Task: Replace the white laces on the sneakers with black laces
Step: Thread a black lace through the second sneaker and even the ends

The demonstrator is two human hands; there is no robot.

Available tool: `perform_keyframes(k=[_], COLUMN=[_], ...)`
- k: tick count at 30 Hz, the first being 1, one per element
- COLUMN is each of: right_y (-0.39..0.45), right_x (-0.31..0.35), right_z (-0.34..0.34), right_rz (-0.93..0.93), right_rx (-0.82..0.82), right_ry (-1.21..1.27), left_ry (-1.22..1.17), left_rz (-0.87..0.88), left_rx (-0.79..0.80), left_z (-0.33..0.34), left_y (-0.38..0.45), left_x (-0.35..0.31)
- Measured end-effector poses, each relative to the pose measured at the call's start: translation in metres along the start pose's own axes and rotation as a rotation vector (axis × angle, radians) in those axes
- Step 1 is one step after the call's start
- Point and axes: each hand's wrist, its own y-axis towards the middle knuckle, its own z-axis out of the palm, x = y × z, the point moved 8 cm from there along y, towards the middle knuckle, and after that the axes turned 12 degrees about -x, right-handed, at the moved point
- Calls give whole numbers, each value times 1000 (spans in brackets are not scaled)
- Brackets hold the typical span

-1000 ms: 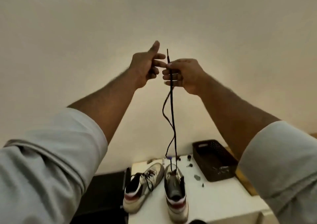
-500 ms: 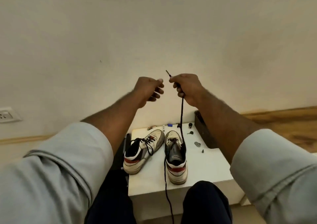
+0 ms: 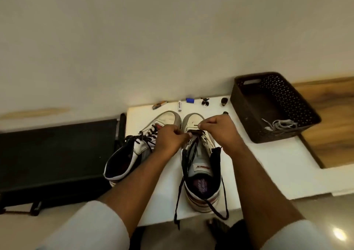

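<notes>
Both hands pinch the black lace (image 3: pixel 193 133) at the lowest eyelets of the right sneaker (image 3: pixel 199 165) — left hand (image 3: pixel 170 140) and right hand (image 3: pixel 220 129), fingers curled tight. Mid-frame beside it stands the left sneaker (image 3: pixel 134 154) on the white table (image 3: pixel 268 165); the dark basket (image 3: pixel 272 106), upper right, holds white laces (image 3: pixel 279 124).

Cream wall (image 3: pixel 172 39), white table (image 3: pixel 268 163), wood floor (image 3: pixel 335 125)

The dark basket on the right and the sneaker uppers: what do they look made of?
The basket looks like moulded dark-brown plastic with a matte finish: its walls carry a regular grid of small holes and a cut-out handle slot. The sneaker uppers look like smooth off-white leather or synthetic leather, with stitched panels and scuffed, greyed toes; which of the two cannot be told from this view.
</notes>
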Motion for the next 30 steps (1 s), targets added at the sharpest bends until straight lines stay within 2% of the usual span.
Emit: perform_keyframes(k=[3, 9, 12, 20, 30], right_y=[6, 21, 22, 20, 15], right_x=[-21, -29, -31, -25, -24], right_z=[9, 22, 26, 35, 37], right_rz=[22, -15, -2, 51, 23], right_rx=[20, 117, 135, 157, 151], right_ry=[-84, -315, -364, -318, -399], left_ry=[-26, 55, 55, -327, -443], left_rz=[38, 97, 125, -121, -206], left_rx=[-30, 62, 38, -7, -56], left_z=[9, 15, 13, 16, 18], left_y=[-2, 9, 10, 6, 8], left_x=[2, -16, -16, 10, 17])
